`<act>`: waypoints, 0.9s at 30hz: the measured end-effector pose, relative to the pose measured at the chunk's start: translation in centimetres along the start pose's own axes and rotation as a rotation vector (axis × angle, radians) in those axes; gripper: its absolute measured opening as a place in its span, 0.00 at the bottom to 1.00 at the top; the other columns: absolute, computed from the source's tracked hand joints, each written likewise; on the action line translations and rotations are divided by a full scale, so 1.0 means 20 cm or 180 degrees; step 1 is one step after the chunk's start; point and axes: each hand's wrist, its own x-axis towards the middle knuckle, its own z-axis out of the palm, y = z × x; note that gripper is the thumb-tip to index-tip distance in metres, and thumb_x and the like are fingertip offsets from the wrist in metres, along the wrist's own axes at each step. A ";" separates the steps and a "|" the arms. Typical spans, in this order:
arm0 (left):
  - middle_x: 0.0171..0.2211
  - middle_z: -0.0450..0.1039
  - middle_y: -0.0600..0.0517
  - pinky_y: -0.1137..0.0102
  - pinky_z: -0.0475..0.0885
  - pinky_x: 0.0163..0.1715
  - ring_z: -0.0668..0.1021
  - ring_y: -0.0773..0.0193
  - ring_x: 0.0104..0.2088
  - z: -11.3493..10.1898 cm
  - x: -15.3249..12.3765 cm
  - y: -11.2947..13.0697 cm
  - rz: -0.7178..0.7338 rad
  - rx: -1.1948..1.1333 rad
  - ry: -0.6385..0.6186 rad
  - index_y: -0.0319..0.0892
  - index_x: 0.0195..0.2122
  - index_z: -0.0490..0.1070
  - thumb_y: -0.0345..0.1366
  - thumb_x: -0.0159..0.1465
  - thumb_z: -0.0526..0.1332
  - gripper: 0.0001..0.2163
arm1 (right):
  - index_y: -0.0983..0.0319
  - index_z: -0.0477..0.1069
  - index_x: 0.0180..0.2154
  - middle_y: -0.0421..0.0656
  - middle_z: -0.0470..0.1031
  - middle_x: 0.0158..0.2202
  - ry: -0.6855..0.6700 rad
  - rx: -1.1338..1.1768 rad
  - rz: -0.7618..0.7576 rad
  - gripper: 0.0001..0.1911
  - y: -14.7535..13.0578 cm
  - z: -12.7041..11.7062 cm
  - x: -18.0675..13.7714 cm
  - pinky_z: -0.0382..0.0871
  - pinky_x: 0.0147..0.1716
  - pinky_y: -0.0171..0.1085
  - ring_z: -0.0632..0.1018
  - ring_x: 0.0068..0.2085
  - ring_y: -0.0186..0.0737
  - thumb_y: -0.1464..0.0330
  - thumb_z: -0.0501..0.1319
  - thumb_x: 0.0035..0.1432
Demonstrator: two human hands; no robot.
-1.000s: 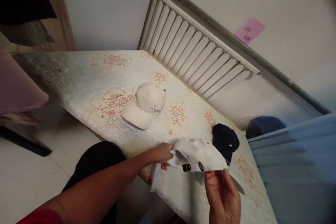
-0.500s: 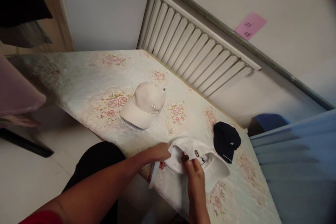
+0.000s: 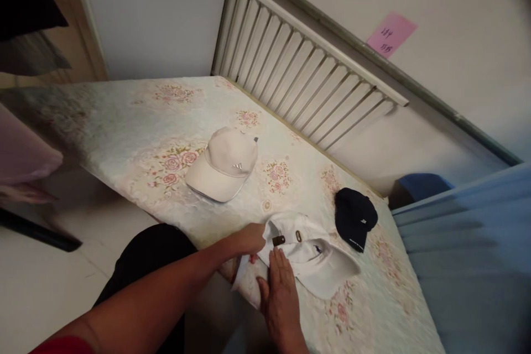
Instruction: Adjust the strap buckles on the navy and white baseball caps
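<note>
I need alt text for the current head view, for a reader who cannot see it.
A person's left hand grips the edge of a white fabric cap while the right hand touches it, over a pale rose-patterned covering. A cream fabric cap and a dark navy cap lie nearby; a pale ribbed radiator stands behind.

- A ribbed white radiator (image 3: 296, 58) lines a pale wall (image 3: 477, 27) in my remote feed — a pink handwritten note (image 3: 391, 34) posted nearby.
- A blue curtain (image 3: 468, 254) hangs at my right, beside a flower-patterned tabletop (image 3: 128, 116); a plain grey panel (image 3: 157, 16) rises at its far end.
- Pale floor (image 3: 37, 287) shows at lower left — I see soft, dim light over the room.
</note>
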 end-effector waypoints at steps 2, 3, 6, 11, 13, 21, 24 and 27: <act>0.17 0.70 0.49 0.70 0.69 0.25 0.75 0.61 0.20 0.00 -0.01 0.01 -0.0064 0.0018 -0.0004 0.33 0.37 0.69 0.30 0.56 0.53 0.11 | 0.56 0.60 0.58 0.47 0.58 0.62 0.0087 0.0081 0.0071 0.29 0.04 -0.03 -0.03 0.47 0.62 0.56 0.58 0.63 0.51 0.62 0.61 0.55; 0.17 0.70 0.49 0.71 0.68 0.24 0.75 0.61 0.20 -0.01 -0.01 0.02 -0.0078 0.0019 -0.0010 0.33 0.38 0.69 0.30 0.55 0.53 0.11 | 0.56 0.61 0.58 0.47 0.59 0.62 0.0133 0.0095 0.0097 0.29 0.06 -0.04 -0.05 0.46 0.62 0.56 0.58 0.63 0.51 0.62 0.62 0.55; 0.17 0.69 0.51 0.73 0.67 0.22 0.75 0.62 0.20 -0.01 -0.01 0.02 -0.0095 -0.0001 -0.0044 0.34 0.39 0.68 0.29 0.56 0.52 0.11 | 0.59 0.63 0.56 0.49 0.60 0.61 0.0333 0.0068 0.0210 0.28 0.12 -0.08 -0.08 0.43 0.62 0.56 0.58 0.63 0.51 0.61 0.63 0.54; 0.16 0.67 0.52 0.74 0.67 0.20 0.76 0.62 0.20 0.00 0.00 0.01 -0.0089 -0.0087 -0.0084 0.36 0.36 0.67 0.29 0.55 0.52 0.09 | 0.59 0.64 0.55 0.48 0.60 0.61 0.0720 0.0083 0.0402 0.27 0.17 -0.10 -0.12 0.40 0.62 0.56 0.57 0.63 0.50 0.58 0.61 0.55; 0.16 0.67 0.52 0.73 0.68 0.20 0.76 0.61 0.20 0.01 0.01 -0.01 -0.0108 -0.0152 -0.0081 0.36 0.36 0.66 0.29 0.55 0.52 0.08 | 0.59 0.64 0.56 0.48 0.61 0.61 0.0787 0.0075 0.0365 0.26 0.16 -0.09 -0.12 0.40 0.63 0.55 0.57 0.64 0.49 0.59 0.60 0.56; 0.16 0.68 0.55 0.73 0.70 0.18 0.76 0.62 0.19 0.05 0.01 -0.07 -0.0190 -0.0416 0.0083 0.39 0.37 0.61 0.31 0.58 0.52 0.06 | 0.63 0.58 0.59 0.51 0.59 0.62 0.0664 -0.1108 -0.0199 0.24 0.16 -0.08 -0.13 0.48 0.61 0.55 0.56 0.64 0.48 0.65 0.52 0.62; 0.15 0.66 0.56 0.73 0.69 0.17 0.75 0.62 0.18 0.08 0.00 -0.09 -0.0224 -0.0400 0.0264 0.40 0.36 0.60 0.32 0.58 0.51 0.05 | 0.68 0.58 0.58 0.55 0.59 0.61 0.0561 -0.1652 -0.0246 0.24 0.18 -0.07 -0.13 0.49 0.61 0.54 0.55 0.64 0.49 0.66 0.50 0.63; 0.16 0.66 0.56 0.74 0.68 0.16 0.75 0.64 0.18 0.12 -0.01 -0.11 -0.0215 -0.0321 0.0559 0.41 0.34 0.59 0.32 0.59 0.51 0.03 | 0.70 0.58 0.58 0.56 0.58 0.62 0.0474 -0.1951 -0.0241 0.24 0.18 -0.07 -0.13 0.49 0.61 0.53 0.54 0.65 0.50 0.67 0.49 0.63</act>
